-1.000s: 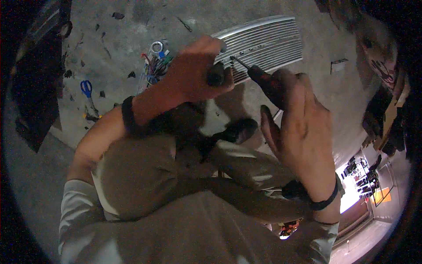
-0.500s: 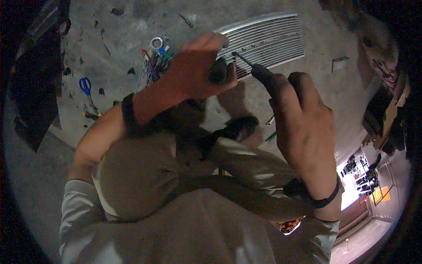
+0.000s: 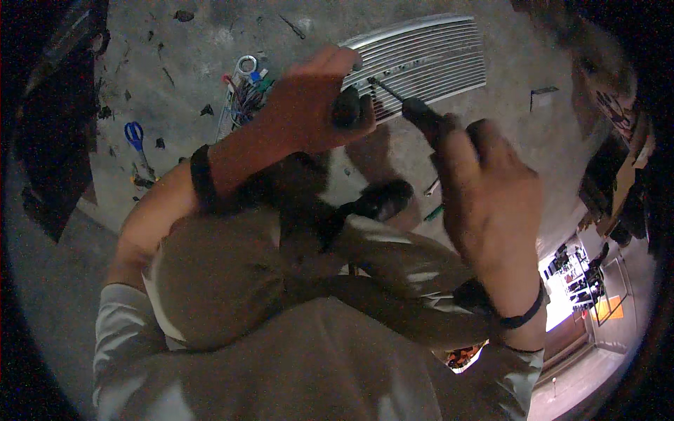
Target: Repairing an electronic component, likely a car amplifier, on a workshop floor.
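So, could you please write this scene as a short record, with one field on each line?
Left hand: at the left end of a silvery slatted panel; grip partly hidden
Right hand: holding a screwdriver by its dark handle
Screwdriver tip: at the panel's face; exact contact unclear
Left of left hand: coloured wires, blue-handled scissors

A long silver metal panel with fine parallel ribs (image 3: pixel 432 59), a few dark spots on its ribbed face, is held at its left end in the left hand (image 3: pixel 305 105) and extends ahead of the right hand (image 3: pixel 495 193). A dark-handled screwdriver with a thin shaft (image 3: pixel 420 116), gripped in the right hand, slants forward-left, its tip at the panel near the left fingers.
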Motion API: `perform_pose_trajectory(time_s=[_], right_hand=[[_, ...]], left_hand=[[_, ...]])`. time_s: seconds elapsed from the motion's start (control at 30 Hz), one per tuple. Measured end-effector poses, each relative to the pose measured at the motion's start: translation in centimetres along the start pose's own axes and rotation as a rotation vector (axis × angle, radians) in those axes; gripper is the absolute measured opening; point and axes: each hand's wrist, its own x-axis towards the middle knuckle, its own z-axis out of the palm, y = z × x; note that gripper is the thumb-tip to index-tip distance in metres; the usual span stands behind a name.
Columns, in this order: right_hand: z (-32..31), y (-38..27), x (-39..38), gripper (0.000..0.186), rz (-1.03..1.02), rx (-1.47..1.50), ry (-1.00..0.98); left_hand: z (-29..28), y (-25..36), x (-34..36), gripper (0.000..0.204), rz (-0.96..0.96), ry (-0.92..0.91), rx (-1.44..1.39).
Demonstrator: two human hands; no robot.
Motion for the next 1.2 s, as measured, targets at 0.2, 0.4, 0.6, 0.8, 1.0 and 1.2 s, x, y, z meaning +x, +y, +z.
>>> perform_pose_trajectory(time_s=[0.2, 0.4, 0.6, 0.8, 1.0, 1.2], right_hand=[[0.6, -1.4, 0.3, 0.036, 0.052, 0.07, -0.072], [0.9, -0.1, 0.3, 0.03, -0.057, 0.094, 0.099], [0.4, -0.9, 0.6, 0.034, 0.148, 0.115, -0.132], [0.4, 0.6, 0.2, 0.034, 0.046, 0.183, 0.076], [-0.6, -1.5, 0.3, 0.034, 0.094, -0.026, -0.062], [-0.5, -1.7, -2.3, 0.037, 0.124, 0.068, -0.057]], left_hand=[[-0.1, -0.2, -0.3, 0.062, 0.131, 0.097, 0.013], [0.1, -0.3, -0.1, 0.063, 0.081, 0.032, -0.035], [0.6, -0.4, 0.5, 0.063, 0.122, 0.076, -0.004], [0.5, -0.2, 0.2, 0.061, 0.08, 0.063, 0.05], [-1.0, 0.6, 0.4, 0.06, 0.047, 0.021, 0.04], [-1.0, 1.7, -2.5, 0.055, 0.076, 0.093, 0.063]])
